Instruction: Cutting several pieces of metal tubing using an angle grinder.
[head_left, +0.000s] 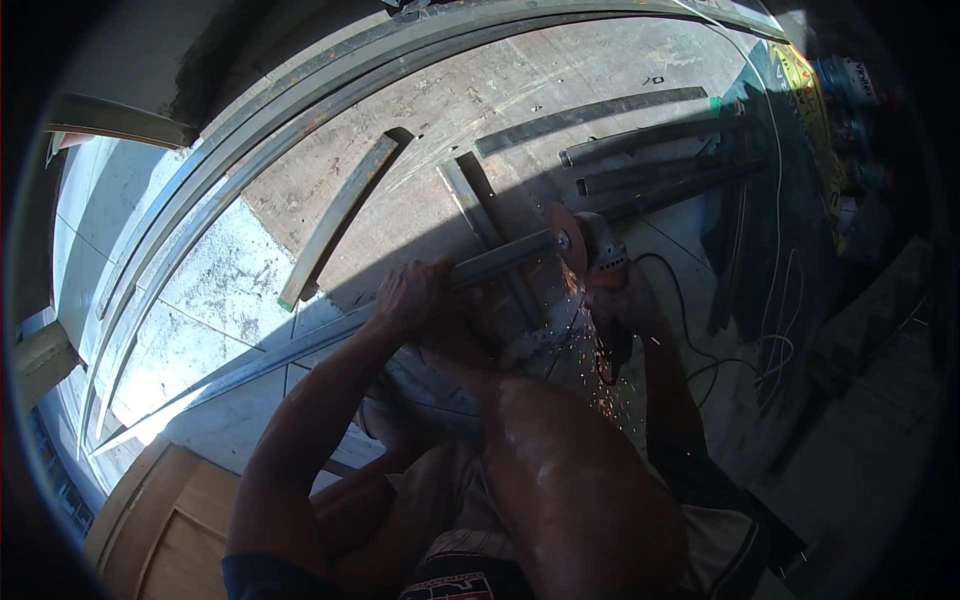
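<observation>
On the floor (560, 80), your metal bar (500, 262) lies across a shorter tube (463, 190). Your right hand (627, 302) has its fingers wrapped around the angle grinder (605, 262); your left hand (410, 296) closes over the bar, left of the sparking disc (566, 228). Cutting appears underway; the next move likely calls for steady pressure.

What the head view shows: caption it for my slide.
Sparks spray: right hand grips an angle grinder, left hand presses a metal bar.

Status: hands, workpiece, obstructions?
Left hand on metal bar. Right hand gripping angle grinder, disc at bar, sparks flying. Shorter bar crosses beneath.
</observation>
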